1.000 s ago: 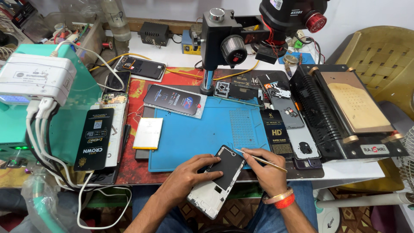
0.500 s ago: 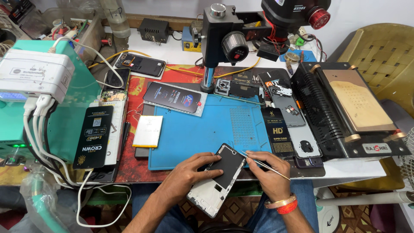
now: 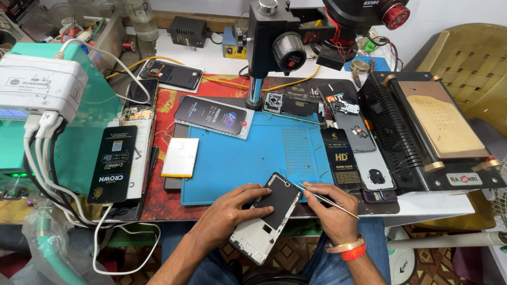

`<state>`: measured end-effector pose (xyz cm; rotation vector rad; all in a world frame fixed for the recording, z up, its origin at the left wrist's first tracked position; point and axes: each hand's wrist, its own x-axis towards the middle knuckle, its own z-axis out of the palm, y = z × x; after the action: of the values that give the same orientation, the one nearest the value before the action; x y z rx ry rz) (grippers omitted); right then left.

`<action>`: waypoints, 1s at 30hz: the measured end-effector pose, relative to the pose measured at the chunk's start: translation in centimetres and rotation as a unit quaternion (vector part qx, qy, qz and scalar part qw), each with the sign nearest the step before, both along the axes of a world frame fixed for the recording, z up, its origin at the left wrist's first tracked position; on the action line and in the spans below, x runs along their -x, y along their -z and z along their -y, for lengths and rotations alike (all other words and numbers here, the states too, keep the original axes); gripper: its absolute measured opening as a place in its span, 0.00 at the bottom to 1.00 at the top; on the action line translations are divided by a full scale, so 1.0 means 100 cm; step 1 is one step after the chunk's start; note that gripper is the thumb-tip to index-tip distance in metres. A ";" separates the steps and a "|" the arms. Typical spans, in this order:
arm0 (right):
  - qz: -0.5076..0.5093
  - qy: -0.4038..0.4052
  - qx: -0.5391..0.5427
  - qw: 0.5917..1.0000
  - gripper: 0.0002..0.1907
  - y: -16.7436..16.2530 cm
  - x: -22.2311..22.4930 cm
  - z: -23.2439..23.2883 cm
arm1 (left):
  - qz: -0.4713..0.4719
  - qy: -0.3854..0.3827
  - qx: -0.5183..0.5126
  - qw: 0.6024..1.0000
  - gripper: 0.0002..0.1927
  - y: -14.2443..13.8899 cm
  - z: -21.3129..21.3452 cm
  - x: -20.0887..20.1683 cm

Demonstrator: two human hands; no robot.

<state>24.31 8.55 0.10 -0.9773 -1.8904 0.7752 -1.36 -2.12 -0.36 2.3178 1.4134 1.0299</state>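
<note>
Opened phone frame (image 3: 268, 219), tilted over the near edge of the blue work mat (image 3: 232, 163), gripped by left hand (image 3: 232, 211); right hand (image 3: 330, 208) fingers pinch tweezers (image 3: 325, 200) at its top corner.

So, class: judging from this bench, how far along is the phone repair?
Done: the phone frame lies opened, insides up, and a battery lies apart on the red mat. In hand: the left hand steadies the frame while the right hand works tweezers at its top edge. Left: no cover is fitted yet.
</note>
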 end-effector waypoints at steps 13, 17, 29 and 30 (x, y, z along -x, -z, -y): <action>-0.005 -0.019 -0.006 1.000 0.06 0.000 0.004 0.001 | 0.015 -0.002 0.029 0.999 0.27 -0.004 0.000 0.001; 0.002 -0.032 -0.071 0.997 0.06 0.002 0.008 0.001 | 0.036 -0.002 0.039 0.999 0.26 -0.002 -0.001 0.001; 0.032 -0.046 -0.027 0.998 0.05 -0.010 0.005 -0.009 | 0.050 -0.001 0.043 0.998 0.25 -0.005 -0.002 0.001; 0.042 -0.046 -0.032 0.998 0.05 -0.009 0.005 -0.009 | 0.048 -0.001 0.044 0.998 0.25 -0.005 -0.001 0.000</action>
<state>23.77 9.46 1.04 -0.9001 -2.0320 0.7322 -1.41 -1.98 0.16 2.1762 1.3963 1.0437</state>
